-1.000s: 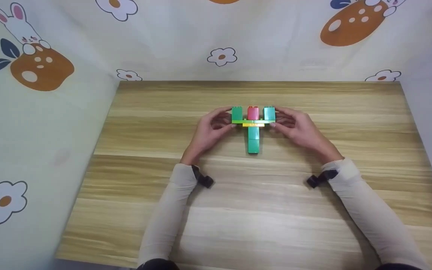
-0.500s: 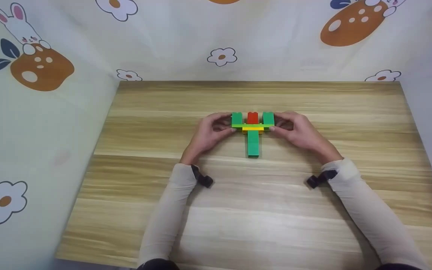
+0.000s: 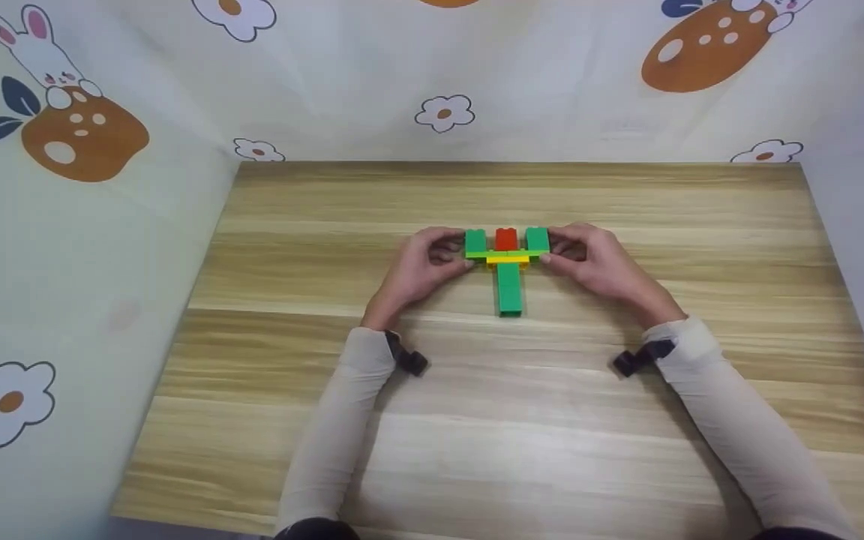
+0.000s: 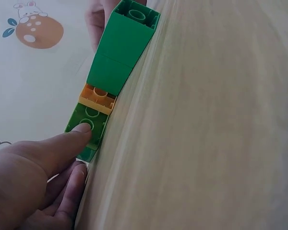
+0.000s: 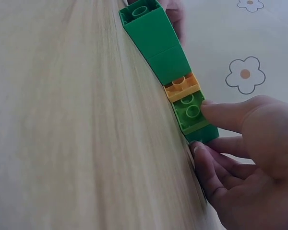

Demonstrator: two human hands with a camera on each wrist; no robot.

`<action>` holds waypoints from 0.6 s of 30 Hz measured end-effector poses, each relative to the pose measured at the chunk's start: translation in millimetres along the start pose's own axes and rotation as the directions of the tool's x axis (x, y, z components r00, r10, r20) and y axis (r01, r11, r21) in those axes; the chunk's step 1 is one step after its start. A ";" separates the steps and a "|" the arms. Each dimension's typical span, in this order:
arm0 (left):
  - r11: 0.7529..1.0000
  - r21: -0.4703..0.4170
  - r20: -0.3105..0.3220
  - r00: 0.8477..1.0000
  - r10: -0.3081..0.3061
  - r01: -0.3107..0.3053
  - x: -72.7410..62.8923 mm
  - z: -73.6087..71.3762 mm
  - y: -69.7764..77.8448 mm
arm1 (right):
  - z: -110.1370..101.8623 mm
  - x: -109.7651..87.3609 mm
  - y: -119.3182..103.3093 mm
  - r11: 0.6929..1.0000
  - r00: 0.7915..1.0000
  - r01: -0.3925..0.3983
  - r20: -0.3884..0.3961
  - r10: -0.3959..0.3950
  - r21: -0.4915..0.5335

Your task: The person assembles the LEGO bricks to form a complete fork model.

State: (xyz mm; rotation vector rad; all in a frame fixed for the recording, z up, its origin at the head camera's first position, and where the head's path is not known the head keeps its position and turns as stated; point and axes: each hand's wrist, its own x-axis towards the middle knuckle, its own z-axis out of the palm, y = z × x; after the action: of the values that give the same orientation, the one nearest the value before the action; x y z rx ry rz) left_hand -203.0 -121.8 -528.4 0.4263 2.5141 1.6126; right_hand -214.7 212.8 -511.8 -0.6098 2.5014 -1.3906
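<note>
Between my hands, near the table's middle, is a toy brick structure. Two green bricks form its stem (image 3: 509, 289), which points toward me with its hollow end showing. Past the stem come a yellow piece (image 3: 508, 262) and a lime-green crosspiece (image 3: 481, 255). A red brick (image 3: 506, 240) sits between a left green brick (image 3: 475, 241) and a right green brick (image 3: 537, 239). My left hand (image 3: 418, 266) pinches the left end, its thumb (image 4: 81, 129) on the crosspiece's underside. My right hand (image 3: 598, 259) pinches the right end likewise. In both wrist views the structure lies along the tabletop.
The wood-grain table (image 3: 522, 435) extends around the structure on all sides. A pale printed cloth (image 3: 357, 97) with flowers and rabbits rises behind and beside it. Small black wrist cameras (image 3: 411, 363) hang inside each sleeve cuff.
The brick structure has tipped back and come slightly toward me, its stem now lying flatter with the hollow end visible. Both hands have kept their grip and barely moved.
</note>
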 end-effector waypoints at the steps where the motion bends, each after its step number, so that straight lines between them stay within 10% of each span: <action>1: 1.000 0.001 0.000 1.000 -0.003 0.003 0.1 0.1 0.0 | -0.4 0.2 -0.3 1.000 1.000 -0.006 0.002 0.006 0.000; 18: 1.000 -0.001 0.007 1.000 0.020 -0.020 -1.2 -0.8 0.2 | -0.9 1.1 -3.7 0.997 0.997 -0.073 0.037 0.072 0.029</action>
State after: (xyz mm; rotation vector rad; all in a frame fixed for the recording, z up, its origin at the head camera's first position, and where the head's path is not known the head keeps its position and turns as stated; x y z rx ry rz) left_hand -202.0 -122.7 -527.9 0.4584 2.5116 1.6165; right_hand -215.1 211.3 -508.2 -0.5273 2.4443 -1.3772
